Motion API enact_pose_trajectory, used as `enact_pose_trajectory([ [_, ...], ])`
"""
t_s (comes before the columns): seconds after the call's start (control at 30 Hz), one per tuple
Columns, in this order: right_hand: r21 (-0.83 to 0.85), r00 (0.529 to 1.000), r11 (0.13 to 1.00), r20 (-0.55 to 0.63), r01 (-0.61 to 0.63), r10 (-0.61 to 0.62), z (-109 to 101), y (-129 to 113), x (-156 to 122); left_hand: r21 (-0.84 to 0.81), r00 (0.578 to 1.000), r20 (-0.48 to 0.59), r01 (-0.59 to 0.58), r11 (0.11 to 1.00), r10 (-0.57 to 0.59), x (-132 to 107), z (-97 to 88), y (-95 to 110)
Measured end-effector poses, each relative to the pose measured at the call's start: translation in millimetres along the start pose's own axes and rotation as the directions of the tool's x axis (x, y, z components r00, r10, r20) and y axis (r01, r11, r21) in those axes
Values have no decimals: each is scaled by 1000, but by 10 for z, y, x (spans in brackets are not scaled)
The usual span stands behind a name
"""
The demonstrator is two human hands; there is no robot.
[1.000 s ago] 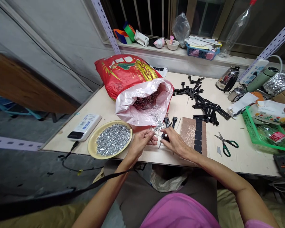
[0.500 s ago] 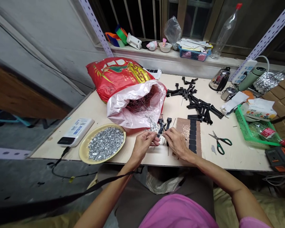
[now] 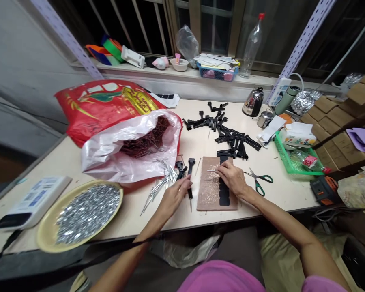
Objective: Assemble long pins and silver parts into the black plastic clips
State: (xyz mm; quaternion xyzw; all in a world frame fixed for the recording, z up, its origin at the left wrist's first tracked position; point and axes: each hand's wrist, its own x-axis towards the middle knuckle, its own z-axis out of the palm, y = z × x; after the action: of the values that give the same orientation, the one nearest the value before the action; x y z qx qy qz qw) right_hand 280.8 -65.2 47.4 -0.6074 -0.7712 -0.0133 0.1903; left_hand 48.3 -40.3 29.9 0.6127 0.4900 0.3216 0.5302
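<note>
My left hand (image 3: 175, 196) rests on the table with its fingers curled onto a black plastic part (image 3: 190, 175), beside a loose bunch of thin metal pins (image 3: 159, 184). My right hand (image 3: 232, 177) lies on a brown board (image 3: 210, 190) that carries a column of black pads (image 3: 224, 194). Its fingertips pinch a thin metal pin (image 3: 211, 170) that points left over the board. A second black part (image 3: 180, 168) lies just beyond my left hand.
A white plastic bag (image 3: 130, 148) of dark pins lies open against a red sack (image 3: 103, 105). A yellow plate (image 3: 79, 215) of silver nuts sits front left by a white device (image 3: 30, 200). Black parts (image 3: 228, 134), scissors (image 3: 260, 180), a green basket (image 3: 292, 158), a kettle (image 3: 254, 102).
My hands have parted: the right hand has moved right onto the brown board with a pin, the left has dropped to the black part. The view has swung right.
</note>
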Motion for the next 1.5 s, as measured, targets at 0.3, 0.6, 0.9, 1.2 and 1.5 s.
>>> enact_pose_trajectory([
  [0.3,-228,998,973,40,-29,39,65,811,231,692,724,448,-652,310,525,-107,498,-502],
  [0.6,101,832,860,217,500,-510,100,581,-369,738,733,460,-629,244,500,-129,589,-555],
  [0.9,47,826,834,123,550,-551,305,734,-395,751,747,471,-619,232,469,-132,589,-565],
  [1.2,-235,938,913,-10,335,-347,214,1008,103,753,731,473,-625,204,492,-122,580,-536],
  [1.5,416,866,811,100,411,-490,-140,99,-799,736,746,467,-625,260,475,-116,573,-520],
])
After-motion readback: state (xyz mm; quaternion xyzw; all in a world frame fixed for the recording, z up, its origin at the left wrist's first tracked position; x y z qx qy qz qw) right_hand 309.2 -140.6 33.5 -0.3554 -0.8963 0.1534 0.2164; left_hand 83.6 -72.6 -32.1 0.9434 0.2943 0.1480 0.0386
